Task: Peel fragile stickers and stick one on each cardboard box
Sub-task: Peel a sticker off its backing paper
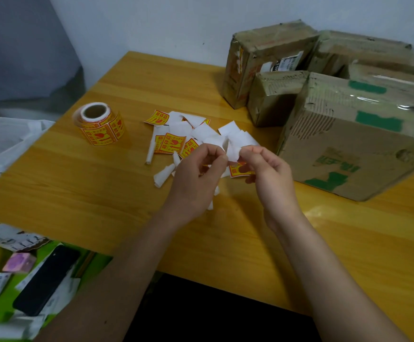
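Above the middle of the wooden table (77, 183), my left hand (196, 178) and my right hand (270, 174) pinch one yellow-and-red fragile sticker (240, 169) with its white backing paper (233, 151) curling up between the fingertips. A roll of the same stickers (100, 124) stands at the left. Loose stickers and white backing scraps (183, 137) lie in a heap behind my hands. A large cardboard box with green tape (354, 141) sits just right of my right hand, with several smaller boxes (257, 65) behind it against the wall.
A black phone (45, 275), a small pink box (19, 262) and papers lie on a green surface at the lower left, beside the table. White cloth (6, 139) drapes at the table's left edge. The wall stands close behind the boxes.
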